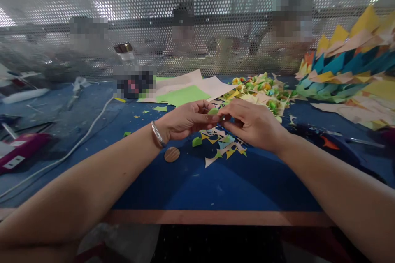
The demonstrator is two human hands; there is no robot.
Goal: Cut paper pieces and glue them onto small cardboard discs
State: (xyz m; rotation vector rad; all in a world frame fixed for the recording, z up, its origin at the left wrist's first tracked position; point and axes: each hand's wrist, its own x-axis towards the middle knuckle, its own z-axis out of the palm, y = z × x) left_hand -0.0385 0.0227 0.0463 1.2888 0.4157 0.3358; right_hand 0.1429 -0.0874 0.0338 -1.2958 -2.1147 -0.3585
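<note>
Between my two hands is a small rounded piece of green paper (212,112), raised above the blue table. My left hand (191,119), with a silver bangle at the wrist, pinches it between thumb and fingers. From the other side my right hand (247,121) has its fingertips closed at the piece's right edge, which they partly hide. Beneath the hands lie paper scraps (228,146) in pink, yellow and pale blue. A folded green bit (196,142) and a brown wood-grained disc (172,154) rest nearer my left wrist.
Pink and green sheets (182,95) lie behind my hands, beside a heap of curled paper pieces (262,90). Layered paper cones (345,65) stand far right. Dark blue scissors (333,137) lie right. A magenta power strip (24,152) and white cable (89,131) are left. A perforated screen (216,49) stands behind.
</note>
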